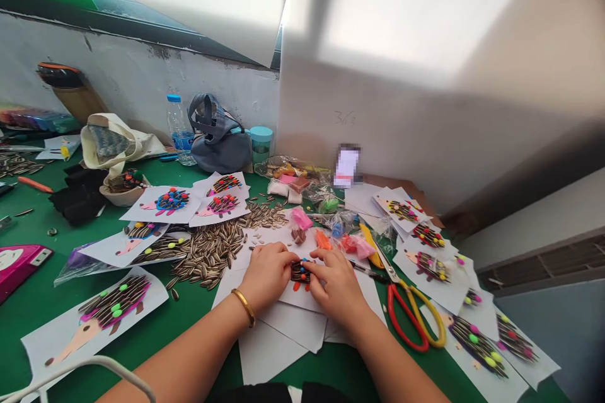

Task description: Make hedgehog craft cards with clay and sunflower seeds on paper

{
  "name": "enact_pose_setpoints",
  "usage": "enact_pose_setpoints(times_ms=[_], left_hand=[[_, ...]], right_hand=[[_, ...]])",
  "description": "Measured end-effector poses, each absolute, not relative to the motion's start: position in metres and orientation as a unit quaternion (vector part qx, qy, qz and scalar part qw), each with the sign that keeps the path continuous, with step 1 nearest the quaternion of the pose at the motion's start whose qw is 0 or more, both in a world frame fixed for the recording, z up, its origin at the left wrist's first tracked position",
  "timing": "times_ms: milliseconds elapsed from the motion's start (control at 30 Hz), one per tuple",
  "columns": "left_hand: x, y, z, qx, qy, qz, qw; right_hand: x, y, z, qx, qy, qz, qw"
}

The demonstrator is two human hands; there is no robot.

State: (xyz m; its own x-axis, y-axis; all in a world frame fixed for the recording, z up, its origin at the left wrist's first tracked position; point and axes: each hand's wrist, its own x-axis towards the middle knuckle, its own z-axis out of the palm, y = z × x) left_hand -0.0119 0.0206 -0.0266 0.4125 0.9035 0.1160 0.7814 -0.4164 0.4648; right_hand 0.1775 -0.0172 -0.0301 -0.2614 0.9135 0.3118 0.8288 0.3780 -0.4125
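A small dark hedgehog figure (301, 272), set with sunflower seeds and blue and red clay dots and with orange feet, lies on white paper (302, 327) in front of me. My left hand (268, 277), a gold bangle on its wrist, has its curled fingertips pressed on the figure's left side. From the right, my right hand (333, 280) pinches at the same figure, its fingers partly covering it. A heap of sunflower seeds (208, 252) spreads left of my left hand. Lumps of orange clay (324, 240) and pink clay (301, 219) sit just beyond my hands.
Red-and-yellow scissors (401, 302) and a black pen (371, 272) lie to the right. Several hedgehog cards (425, 271) overlap along the right edge; others, such as one card (151, 302), lie left. A bottle (179, 132), a bag (220, 145) and a phone (346, 167) stand at the back.
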Motion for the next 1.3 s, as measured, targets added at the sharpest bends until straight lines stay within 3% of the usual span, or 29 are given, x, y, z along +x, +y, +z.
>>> enact_pose_setpoints(times_ms=[667,900,1033,1300], left_hand=[[-0.011,0.021,-0.024,0.821,0.515,0.18,0.17],[-0.024,0.036,-0.025,0.773,0.535,0.245,0.238],[-0.038,0.046,-0.021,0.752,0.559,0.257,0.237],[-0.041,0.043,-0.011,0.785,0.596,0.096,0.143]], right_hand=[[0.181,-0.015,-0.033,-0.536,-0.787,0.087,0.293],[0.204,-0.007,-0.03,-0.558,-0.754,0.107,0.331],[0.224,-0.003,-0.027,-0.607,-0.725,0.163,0.282],[0.221,-0.007,-0.028,-0.641,-0.744,0.105,0.157]])
